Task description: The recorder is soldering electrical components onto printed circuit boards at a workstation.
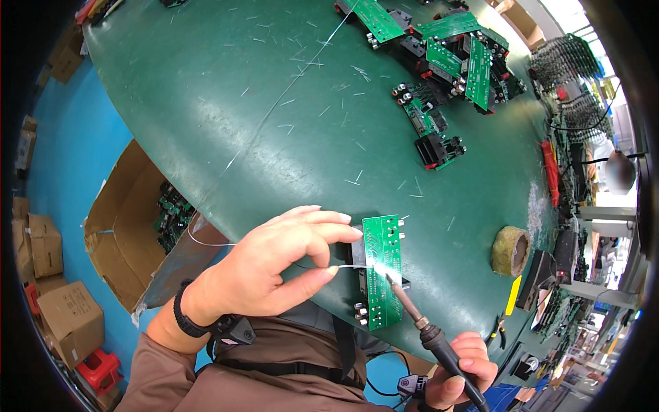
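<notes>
A green circuit board (382,302) lies solder side up near the table's front edge, with connectors jutting from under its sides. My left hand (288,257) pinches a thin solder wire (352,266) between thumb and finger. The wire's end meets the board near its middle, and its other fingers stretch toward the board's left edge. In my right hand (463,371) is a soldering iron (439,343), gripped by its dark handle. Its tip touches or nearly touches the board beside the wire end, where a bright glare hides the exact contact.
More circuit boards (453,62) are heaped at the far right, with loose ones (425,117) nearer. Cut wire bits (295,62) litter the green table (226,103). An open carton (123,226) of boards stands left. A round tan holder (510,251) and pliers (501,329) lie right.
</notes>
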`<act>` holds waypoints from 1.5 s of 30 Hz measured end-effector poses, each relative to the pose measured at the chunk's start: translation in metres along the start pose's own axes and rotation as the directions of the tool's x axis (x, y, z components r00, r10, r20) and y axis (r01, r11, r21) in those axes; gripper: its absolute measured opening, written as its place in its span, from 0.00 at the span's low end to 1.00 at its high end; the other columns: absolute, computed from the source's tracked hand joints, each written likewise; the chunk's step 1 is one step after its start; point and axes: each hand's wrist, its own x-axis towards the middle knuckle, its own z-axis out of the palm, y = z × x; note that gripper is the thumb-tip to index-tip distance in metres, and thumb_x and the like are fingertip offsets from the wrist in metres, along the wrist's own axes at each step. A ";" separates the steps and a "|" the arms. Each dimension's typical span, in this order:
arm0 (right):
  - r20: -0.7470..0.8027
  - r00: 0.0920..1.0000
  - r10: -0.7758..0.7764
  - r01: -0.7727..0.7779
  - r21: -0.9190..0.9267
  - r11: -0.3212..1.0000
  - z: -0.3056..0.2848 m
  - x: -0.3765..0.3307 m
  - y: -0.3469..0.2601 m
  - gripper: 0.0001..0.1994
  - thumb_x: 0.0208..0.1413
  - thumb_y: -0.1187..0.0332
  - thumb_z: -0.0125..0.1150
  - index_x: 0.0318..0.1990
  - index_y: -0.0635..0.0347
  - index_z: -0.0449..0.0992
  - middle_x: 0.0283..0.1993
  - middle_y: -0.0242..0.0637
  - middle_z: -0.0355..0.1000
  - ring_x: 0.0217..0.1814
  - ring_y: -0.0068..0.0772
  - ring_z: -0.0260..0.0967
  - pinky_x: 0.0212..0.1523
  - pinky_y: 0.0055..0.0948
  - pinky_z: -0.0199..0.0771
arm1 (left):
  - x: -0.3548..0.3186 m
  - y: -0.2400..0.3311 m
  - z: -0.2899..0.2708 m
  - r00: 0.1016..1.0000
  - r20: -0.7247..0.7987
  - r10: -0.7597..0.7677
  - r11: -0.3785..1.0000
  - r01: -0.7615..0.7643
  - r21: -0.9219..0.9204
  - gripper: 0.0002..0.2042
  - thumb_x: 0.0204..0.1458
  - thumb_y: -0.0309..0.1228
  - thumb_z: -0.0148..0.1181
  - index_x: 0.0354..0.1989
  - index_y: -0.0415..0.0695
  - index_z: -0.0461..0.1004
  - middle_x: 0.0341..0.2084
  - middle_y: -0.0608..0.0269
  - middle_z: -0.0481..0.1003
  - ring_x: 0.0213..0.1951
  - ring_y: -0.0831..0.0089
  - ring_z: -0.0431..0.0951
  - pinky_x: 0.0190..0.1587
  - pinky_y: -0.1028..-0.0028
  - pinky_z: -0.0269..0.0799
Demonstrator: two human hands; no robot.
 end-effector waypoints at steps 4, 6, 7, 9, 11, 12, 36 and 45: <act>-0.098 0.995 0.027 -0.029 -0.013 1.000 -0.002 -0.004 0.001 0.21 0.57 0.46 0.53 0.35 0.56 0.59 0.20 0.32 0.58 0.22 0.26 0.56 0.29 0.31 0.57 | -0.005 -0.001 0.008 0.974 -0.211 -0.087 0.985 0.052 -0.167 0.05 0.54 0.19 0.52 0.36 0.41 0.65 0.43 0.46 0.76 0.51 0.58 0.74 0.58 0.58 0.61; -0.108 0.994 0.026 -0.027 -0.015 1.000 -0.010 -0.008 0.005 0.20 0.58 0.47 0.52 0.36 0.57 0.60 0.21 0.33 0.59 0.23 0.26 0.56 0.32 0.31 0.59 | -0.002 0.005 0.012 0.903 -0.338 -0.266 0.949 0.183 -0.256 0.06 0.57 0.20 0.48 0.42 0.39 0.63 0.40 0.47 0.76 0.48 0.61 0.75 0.56 0.62 0.64; -0.140 0.989 0.039 -0.046 -0.049 0.998 -0.014 -0.012 0.008 0.20 0.58 0.48 0.52 0.37 0.57 0.61 0.21 0.33 0.60 0.24 0.27 0.57 0.33 0.31 0.60 | 0.000 0.003 0.009 0.932 -0.292 -0.212 0.977 0.192 -0.095 0.11 0.54 0.17 0.48 0.47 0.37 0.64 0.41 0.49 0.75 0.46 0.60 0.76 0.54 0.64 0.67; -0.165 0.986 0.039 -0.056 -0.101 0.993 -0.028 -0.016 0.014 0.19 0.59 0.50 0.52 0.41 0.58 0.63 0.24 0.35 0.63 0.29 0.29 0.59 0.38 0.32 0.62 | 0.010 0.004 0.006 0.980 -0.183 -0.082 0.988 0.104 0.117 0.15 0.51 0.15 0.48 0.48 0.36 0.64 0.42 0.49 0.75 0.45 0.59 0.75 0.53 0.64 0.67; -0.181 0.983 0.034 -0.055 -0.110 0.992 -0.038 -0.018 0.019 0.18 0.59 0.54 0.54 0.44 0.61 0.65 0.28 0.39 0.65 0.32 0.32 0.63 0.37 0.32 0.64 | 0.015 0.009 0.010 0.997 -0.073 -0.016 0.955 0.037 0.295 0.25 0.40 0.16 0.54 0.52 0.35 0.65 0.45 0.50 0.73 0.49 0.55 0.73 0.54 0.63 0.65; -0.220 0.975 0.041 -0.074 -0.140 0.987 -0.043 -0.020 0.022 0.19 0.58 0.55 0.57 0.44 0.63 0.67 0.30 0.42 0.67 0.32 0.35 0.65 0.36 0.33 0.65 | 0.017 0.015 0.012 0.999 -0.053 0.012 0.960 0.003 0.280 0.25 0.40 0.16 0.54 0.52 0.35 0.65 0.45 0.50 0.73 0.49 0.55 0.73 0.54 0.63 0.65; 0.186 0.936 -0.299 0.260 0.206 0.943 -0.033 -0.015 -0.023 0.18 0.58 0.62 0.58 0.51 0.60 0.67 0.44 0.49 0.69 0.38 0.50 0.69 0.38 0.48 0.70 | 0.018 0.039 0.030 0.870 -0.316 0.377 0.814 -0.149 0.561 0.32 0.34 0.23 0.71 0.51 0.37 0.62 0.44 0.55 0.65 0.46 0.62 0.71 0.51 0.63 0.68; 0.166 0.876 -0.452 0.418 0.204 0.885 -0.005 0.007 -0.036 0.17 0.40 0.76 0.64 0.42 0.59 0.73 0.39 0.45 0.68 0.31 0.44 0.69 0.28 0.39 0.70 | 0.015 0.042 0.025 0.787 -0.345 0.512 0.744 -0.205 0.636 0.36 0.37 0.32 0.74 0.53 0.41 0.56 0.44 0.57 0.63 0.46 0.66 0.71 0.55 0.54 0.67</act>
